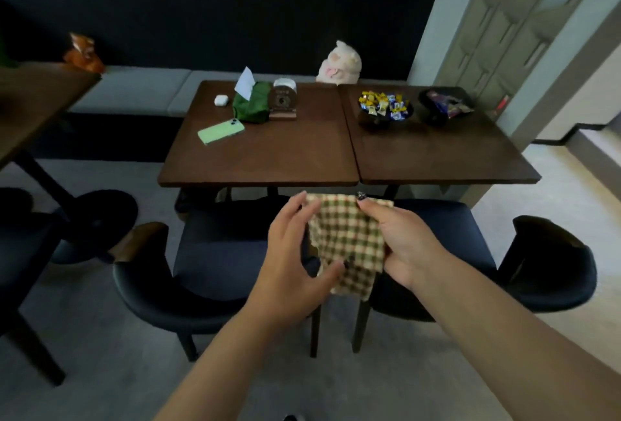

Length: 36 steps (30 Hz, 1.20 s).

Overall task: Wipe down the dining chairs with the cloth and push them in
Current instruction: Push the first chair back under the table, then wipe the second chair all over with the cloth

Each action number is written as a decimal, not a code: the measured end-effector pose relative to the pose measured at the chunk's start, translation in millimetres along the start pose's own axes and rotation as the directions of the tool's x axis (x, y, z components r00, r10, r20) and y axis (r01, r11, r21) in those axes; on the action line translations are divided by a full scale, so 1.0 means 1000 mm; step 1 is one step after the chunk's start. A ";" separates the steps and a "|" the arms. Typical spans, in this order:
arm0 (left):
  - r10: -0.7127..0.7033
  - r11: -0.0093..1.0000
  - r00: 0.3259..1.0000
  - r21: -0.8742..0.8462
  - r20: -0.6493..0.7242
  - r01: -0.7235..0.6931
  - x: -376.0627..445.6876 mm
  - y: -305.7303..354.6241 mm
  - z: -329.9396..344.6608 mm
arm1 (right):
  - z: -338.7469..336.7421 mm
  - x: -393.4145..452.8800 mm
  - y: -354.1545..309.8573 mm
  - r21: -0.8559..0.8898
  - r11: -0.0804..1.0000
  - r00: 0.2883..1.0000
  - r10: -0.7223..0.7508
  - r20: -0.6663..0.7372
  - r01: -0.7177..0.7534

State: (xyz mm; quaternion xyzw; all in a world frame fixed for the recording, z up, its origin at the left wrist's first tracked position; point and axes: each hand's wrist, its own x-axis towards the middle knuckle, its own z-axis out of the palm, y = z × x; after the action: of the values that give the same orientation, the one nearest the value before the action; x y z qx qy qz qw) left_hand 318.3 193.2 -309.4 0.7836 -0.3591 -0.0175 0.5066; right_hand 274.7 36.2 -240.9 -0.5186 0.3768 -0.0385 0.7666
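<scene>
- Cloth (349,245): checked green, red and cream fabric, held up in the air between the two hands, above the gap between two chairs and in front of the near table edge.
- Right hand (400,242): fingers curled round the cloth's right side, thumb pinching its top edge.
- Left hand (292,252): fingers spread and lightly bent, fingertips at the cloth's top left corner, thumb against its lower part; whether it grips cannot be told.
- Left chair (208,252) and right chair (510,252): dark seats with curved backs, side by side, front edges near the tables, backs toward the camera.
- Left table (262,158): along its far edge a green tissue pouch (252,105), a small white case (221,100) and a round wooden stand (283,101); a green phone (220,131) toward its left edge.
- Right table (437,155): touching the left table; two dark bowls of wrapped sweets (384,107) near its far edge.
- Plush toy (339,64): on the bench behind the tables.
</scene>
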 end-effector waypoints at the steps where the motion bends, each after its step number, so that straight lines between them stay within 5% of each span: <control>1: 0.083 0.996 0.997 0.037 0.002 -0.083 0.002 0.008 -0.004 | 0.005 -0.009 -0.009 0.030 1.000 1.000 0.007 -0.003 -0.007; 7: 0.294 0.955 0.956 -0.040 -0.016 -0.295 0.040 0.037 -0.033 | 0.032 -0.044 -0.055 0.251 0.968 0.972 -0.034 0.231 -0.026; 11: 0.168 0.928 0.986 -0.341 0.014 -0.153 0.071 0.035 -0.072 | 0.056 -0.045 -0.066 0.315 0.943 0.947 -0.192 0.258 0.106; 16: 0.113 0.918 0.994 -0.383 -0.008 -0.107 0.096 0.027 -0.119 | 0.103 -0.039 -0.056 0.303 0.924 0.891 -0.329 0.315 0.234; 21: -0.091 0.919 0.996 -0.386 -0.015 0.079 0.114 0.017 -0.148 | 0.136 -0.021 -0.039 0.298 0.904 0.917 -0.365 0.160 0.307; 25: -0.159 0.935 0.986 -0.329 -0.042 0.137 0.129 0.008 -0.159 | 0.131 -0.011 -0.038 0.065 0.945 0.946 -0.322 0.035 0.319; 29: -0.190 0.918 0.978 -0.369 -0.084 0.147 0.144 0.017 -0.172 | 0.107 -0.012 -0.051 -0.278 0.877 0.913 -0.408 0.000 0.392; 32: -0.203 0.917 0.978 -0.359 -0.043 0.174 0.156 0.027 -0.175 | 0.087 -0.018 -0.069 -0.474 0.770 0.899 -0.420 0.126 0.427; 36: -0.086 0.954 0.994 -0.281 0.062 0.100 0.166 0.049 -0.170 | 0.085 -0.023 -0.091 -0.394 0.731 0.830 -0.481 0.283 0.557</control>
State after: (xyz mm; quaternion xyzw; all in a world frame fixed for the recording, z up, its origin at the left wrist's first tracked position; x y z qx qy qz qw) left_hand 481.1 218.4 -132.0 0.7183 -0.3278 -0.1118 0.6034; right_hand 341.0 70.2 -138.6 -0.7708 0.1511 -0.1192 0.6073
